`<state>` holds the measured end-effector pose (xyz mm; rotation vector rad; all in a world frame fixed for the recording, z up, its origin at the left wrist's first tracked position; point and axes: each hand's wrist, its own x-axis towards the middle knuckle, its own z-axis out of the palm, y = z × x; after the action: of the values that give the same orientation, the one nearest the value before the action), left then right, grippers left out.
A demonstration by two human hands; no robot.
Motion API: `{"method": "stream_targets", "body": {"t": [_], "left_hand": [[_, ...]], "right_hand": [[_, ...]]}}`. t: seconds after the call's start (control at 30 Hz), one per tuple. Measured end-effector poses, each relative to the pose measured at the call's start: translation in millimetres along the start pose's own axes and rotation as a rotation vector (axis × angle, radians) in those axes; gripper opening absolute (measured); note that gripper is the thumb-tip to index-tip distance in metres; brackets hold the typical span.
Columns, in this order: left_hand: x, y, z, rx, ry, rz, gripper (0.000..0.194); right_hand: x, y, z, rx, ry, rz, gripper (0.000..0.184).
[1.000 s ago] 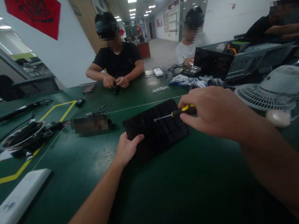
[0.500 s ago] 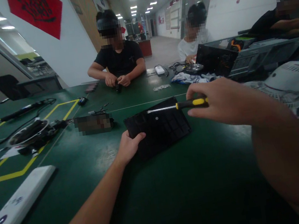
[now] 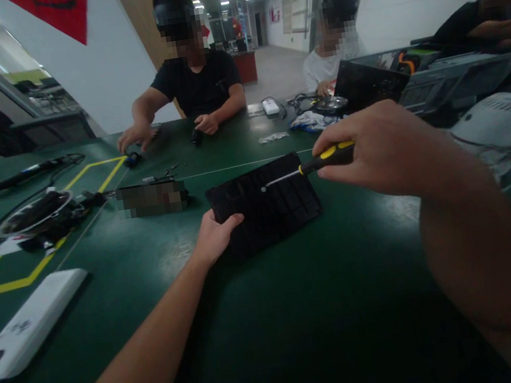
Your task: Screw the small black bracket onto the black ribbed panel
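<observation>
A flat black plastic panel (image 3: pixel 281 203) with a ribbed surface is tilted above the green table. My left hand (image 3: pixel 217 235) grips its left edge, the thumb lying on top and the other fingers hidden beneath. My right hand (image 3: pixel 365 156) is closed round the black and yellow handle of a screwdriver (image 3: pixel 327 157). The metal shaft points left across the panel. Its tip is at a small pale round spot (image 3: pixel 263 189) on the panel; whether that is a screw I cannot tell.
A white power strip-like box (image 3: pixel 30 324) lies at the left. Behind it are coiled cables (image 3: pixel 40 214) and yellow tape (image 3: pixel 6 289). A white fan-like housing (image 3: pixel 497 123) stands at the right. Across the table, a person (image 3: pixel 201 84) reaches sideways; other people sit farther right.
The screwdriver tip has moved down and right onto the pale spot, its handle rising slightly. My left hand keeps the panel. The person opposite has stretched an arm toward a small black object.
</observation>
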<state>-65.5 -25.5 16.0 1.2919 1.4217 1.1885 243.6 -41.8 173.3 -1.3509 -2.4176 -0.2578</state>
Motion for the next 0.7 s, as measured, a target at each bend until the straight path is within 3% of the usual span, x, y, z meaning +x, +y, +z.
{"method": "stream_targets", "body": {"t": [0.7], "left_hand": [[1.1, -2.1, -0.1, -0.005, 0.0, 0.001, 0.034]], "right_hand": [[2.9, -10.9, 5.6, -0.011, -0.004, -0.037, 0.025]]}}
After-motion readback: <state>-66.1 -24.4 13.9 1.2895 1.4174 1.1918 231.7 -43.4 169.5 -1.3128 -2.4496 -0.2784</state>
